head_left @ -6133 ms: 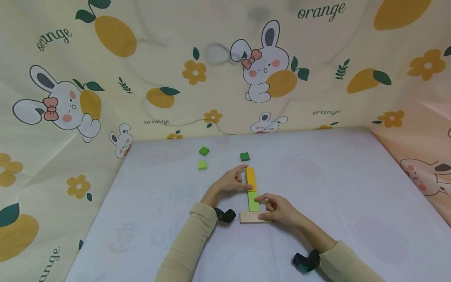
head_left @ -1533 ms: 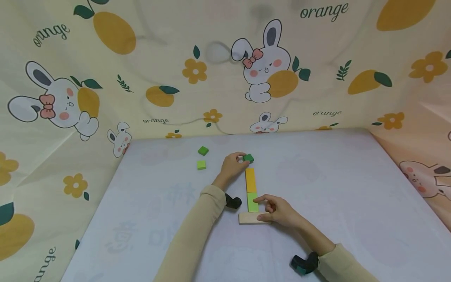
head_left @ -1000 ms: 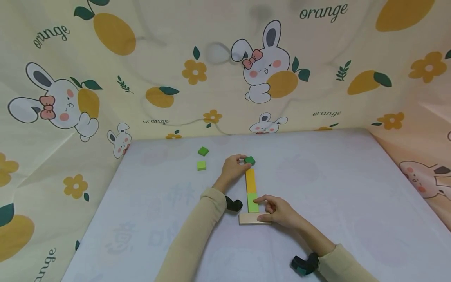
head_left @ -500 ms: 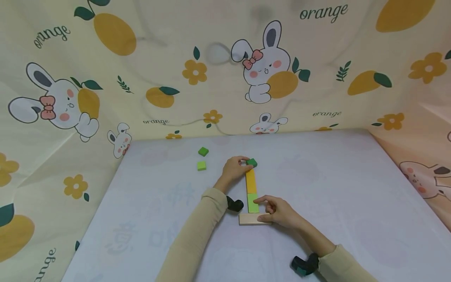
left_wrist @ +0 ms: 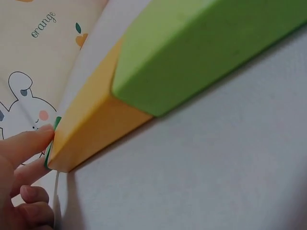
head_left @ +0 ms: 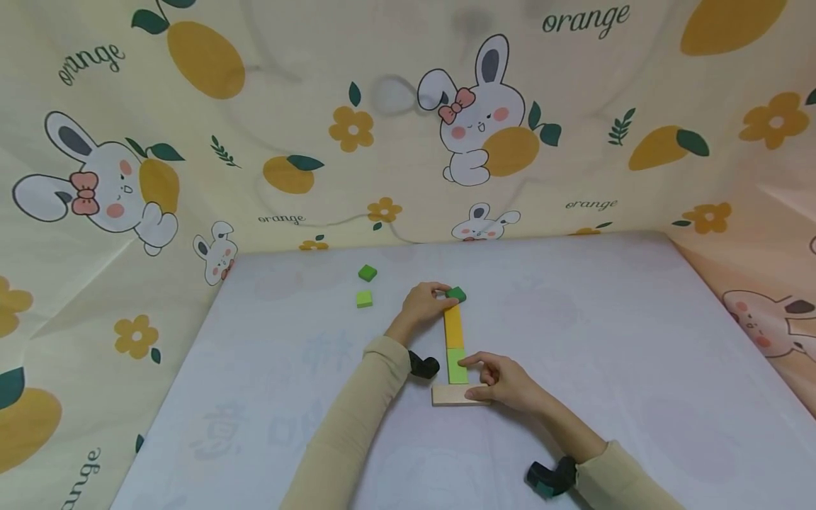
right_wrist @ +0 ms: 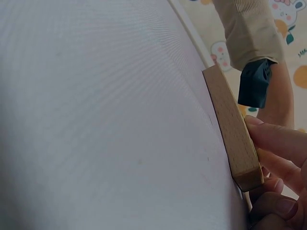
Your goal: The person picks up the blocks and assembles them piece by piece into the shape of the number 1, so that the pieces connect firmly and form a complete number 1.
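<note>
My left hand pinches a dark green square block between thumb and forefinger, right at the far end of a yellow block. A light green block joins the yellow one end to end. Across its near end lies a plain wooden block, forming an upside-down T. My right hand rests its thumb on the wooden block and its forefinger on the light green block; its other fingers are bent in. The left wrist view shows the yellow block meeting the light green one, with little of the dark green block visible.
Two loose green square blocks lie to the back left, a mid-green one and a light green one. A white cloth covers the table, and a printed curtain stands behind it. Each wrist wears a dark camera.
My left hand has left the yellow block, gripped the dark green block and brought it right and nearer, against the yellow block's far end. The right hand has stayed in place.
</note>
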A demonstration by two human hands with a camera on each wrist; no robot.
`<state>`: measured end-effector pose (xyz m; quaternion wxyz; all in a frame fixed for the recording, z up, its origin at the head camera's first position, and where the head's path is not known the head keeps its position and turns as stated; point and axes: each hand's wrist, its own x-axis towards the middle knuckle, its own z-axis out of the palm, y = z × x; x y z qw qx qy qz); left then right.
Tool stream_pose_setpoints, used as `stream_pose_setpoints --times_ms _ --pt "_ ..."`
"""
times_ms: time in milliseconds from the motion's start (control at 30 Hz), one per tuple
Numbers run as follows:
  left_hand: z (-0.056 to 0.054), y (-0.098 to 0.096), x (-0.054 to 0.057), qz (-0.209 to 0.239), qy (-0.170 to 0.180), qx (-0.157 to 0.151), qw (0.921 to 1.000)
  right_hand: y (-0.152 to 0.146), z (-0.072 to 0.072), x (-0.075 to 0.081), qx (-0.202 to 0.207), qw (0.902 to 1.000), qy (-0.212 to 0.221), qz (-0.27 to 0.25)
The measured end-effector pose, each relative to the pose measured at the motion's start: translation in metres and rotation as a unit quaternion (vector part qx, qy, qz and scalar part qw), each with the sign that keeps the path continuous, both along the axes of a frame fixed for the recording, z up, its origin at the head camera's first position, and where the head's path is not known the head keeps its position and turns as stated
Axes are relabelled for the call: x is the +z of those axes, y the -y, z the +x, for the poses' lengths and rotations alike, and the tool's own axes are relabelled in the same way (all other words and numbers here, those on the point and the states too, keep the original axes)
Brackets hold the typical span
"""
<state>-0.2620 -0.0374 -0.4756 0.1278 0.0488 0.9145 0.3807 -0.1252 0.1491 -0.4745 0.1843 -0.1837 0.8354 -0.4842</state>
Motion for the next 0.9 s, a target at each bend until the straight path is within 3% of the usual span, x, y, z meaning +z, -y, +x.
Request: stream_pose_setpoints --times_ms 900 --pt "0.0024 0.0001 0.0028 -0.02 -0.009 0.006 0.9997 0.0009 -0.0004 0.0006 -0.002 1.0 0.0 0.01"
